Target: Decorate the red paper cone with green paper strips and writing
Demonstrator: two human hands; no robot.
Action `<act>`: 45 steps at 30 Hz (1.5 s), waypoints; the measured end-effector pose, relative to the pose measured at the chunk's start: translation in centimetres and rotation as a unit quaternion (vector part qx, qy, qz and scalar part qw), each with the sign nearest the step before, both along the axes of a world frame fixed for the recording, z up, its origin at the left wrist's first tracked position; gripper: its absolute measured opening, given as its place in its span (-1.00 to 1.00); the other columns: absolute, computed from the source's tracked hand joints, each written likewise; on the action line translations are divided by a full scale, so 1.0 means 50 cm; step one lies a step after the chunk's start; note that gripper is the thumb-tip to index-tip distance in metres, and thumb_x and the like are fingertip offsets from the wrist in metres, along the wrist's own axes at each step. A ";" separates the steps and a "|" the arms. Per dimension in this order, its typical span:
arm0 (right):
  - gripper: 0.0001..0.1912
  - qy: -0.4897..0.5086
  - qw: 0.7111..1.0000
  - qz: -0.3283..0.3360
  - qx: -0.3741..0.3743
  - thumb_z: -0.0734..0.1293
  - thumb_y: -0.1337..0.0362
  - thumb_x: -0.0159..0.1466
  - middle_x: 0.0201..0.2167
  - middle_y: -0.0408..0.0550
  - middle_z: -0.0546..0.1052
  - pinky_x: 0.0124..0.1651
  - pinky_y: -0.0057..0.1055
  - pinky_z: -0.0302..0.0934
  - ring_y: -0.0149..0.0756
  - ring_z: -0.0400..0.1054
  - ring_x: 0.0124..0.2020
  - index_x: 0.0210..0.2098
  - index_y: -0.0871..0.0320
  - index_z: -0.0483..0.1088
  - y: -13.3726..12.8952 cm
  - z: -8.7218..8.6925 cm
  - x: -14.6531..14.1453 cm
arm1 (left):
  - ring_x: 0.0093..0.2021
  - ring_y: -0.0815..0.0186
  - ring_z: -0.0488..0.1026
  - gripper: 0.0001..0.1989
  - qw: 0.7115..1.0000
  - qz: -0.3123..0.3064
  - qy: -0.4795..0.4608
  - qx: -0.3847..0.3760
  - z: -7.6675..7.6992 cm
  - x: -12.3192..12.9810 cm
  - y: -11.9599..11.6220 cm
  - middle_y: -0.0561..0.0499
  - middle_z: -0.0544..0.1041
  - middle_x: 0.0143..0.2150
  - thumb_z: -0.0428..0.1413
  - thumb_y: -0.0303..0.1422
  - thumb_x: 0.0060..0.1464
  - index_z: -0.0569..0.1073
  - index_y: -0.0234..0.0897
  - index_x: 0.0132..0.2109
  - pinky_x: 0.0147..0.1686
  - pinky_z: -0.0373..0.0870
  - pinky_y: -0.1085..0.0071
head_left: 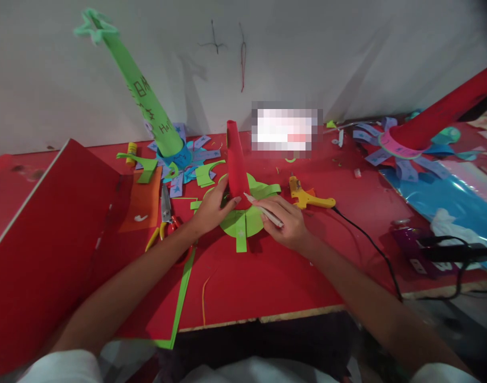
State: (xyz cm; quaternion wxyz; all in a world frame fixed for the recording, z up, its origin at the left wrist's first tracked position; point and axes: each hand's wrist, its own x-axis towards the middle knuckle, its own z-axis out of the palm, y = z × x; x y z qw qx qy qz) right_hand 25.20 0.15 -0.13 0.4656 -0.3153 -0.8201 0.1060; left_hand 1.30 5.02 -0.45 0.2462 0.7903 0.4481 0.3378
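Observation:
A red tube (237,165) stands upright on a round green foam base (253,226) with green strips around it. My left hand (216,208) is closed around the lower left side of the tube, its thumb near the tube's foot. A white pen (270,215) is held in my right hand (285,222), its tip close to the tube's lower right side. Whether the tip touches the tube I cannot tell.
A yellow glue gun (311,198) with a black cord lies at the right. Scissors (165,206) and a glue stick (131,153) lie left. Behind stands a tall green tube (147,101); another red tube (443,109) leans at the far right. A red board (55,234) rises at the left.

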 end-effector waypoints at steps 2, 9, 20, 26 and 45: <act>-0.58 0.003 1.000 -0.002 -0.001 0.26 0.38 0.40 -0.10 0.03 0.60 -0.08 -0.22 0.48 -0.17 0.53 -0.11 0.21 0.01 0.41 0.001 -0.002 0.000 | 0.15 0.01 0.53 -0.39 1.000 0.005 0.002 0.000 -0.002 -0.001 -0.001 -0.23 0.52 0.22 0.09 -0.08 0.30 0.22 -0.24 0.37 0.14 0.45 0.06; -0.57 0.013 1.000 -0.013 -0.004 0.27 0.38 0.38 -0.10 0.04 0.59 -0.09 -0.21 0.48 -0.16 0.53 -0.12 0.21 0.01 0.43 0.001 -0.005 0.001 | 0.21 -0.01 0.49 -0.33 1.000 0.011 0.008 -0.015 -0.014 -0.006 0.001 -0.28 0.48 0.27 0.08 -0.07 0.31 0.16 -0.26 0.42 0.19 0.42 0.00; -0.61 0.018 1.000 -0.025 -0.004 0.27 0.39 0.39 -0.11 0.05 0.59 -0.12 -0.24 0.48 -0.18 0.52 -0.15 0.17 0.04 0.42 0.000 -0.002 0.000 | 0.17 0.00 0.51 -0.36 1.000 0.011 0.004 -0.009 -0.006 -0.004 -0.002 -0.26 0.50 0.24 0.08 -0.08 0.31 0.19 -0.24 0.41 0.15 0.44 0.02; -0.61 0.024 0.999 -0.027 -0.005 0.27 0.39 0.39 -0.12 0.03 0.58 -0.13 -0.24 0.47 -0.20 0.51 -0.17 0.17 0.03 0.42 0.000 -0.004 0.002 | 0.16 0.01 0.51 -0.36 1.000 0.009 0.005 -0.011 -0.005 -0.004 -0.002 -0.25 0.51 0.22 0.07 -0.08 0.31 0.18 -0.25 0.41 0.15 0.44 0.03; -0.59 0.026 0.999 -0.022 -0.006 0.27 0.38 0.41 -0.07 0.03 0.59 -0.06 -0.21 0.48 -0.17 0.52 -0.09 0.22 0.01 0.40 -0.001 -0.002 0.001 | 0.15 0.00 0.52 -0.37 1.000 0.004 0.001 -0.005 -0.007 -0.004 -0.001 -0.24 0.51 0.23 0.07 -0.08 0.33 0.20 -0.23 0.41 0.15 0.45 0.02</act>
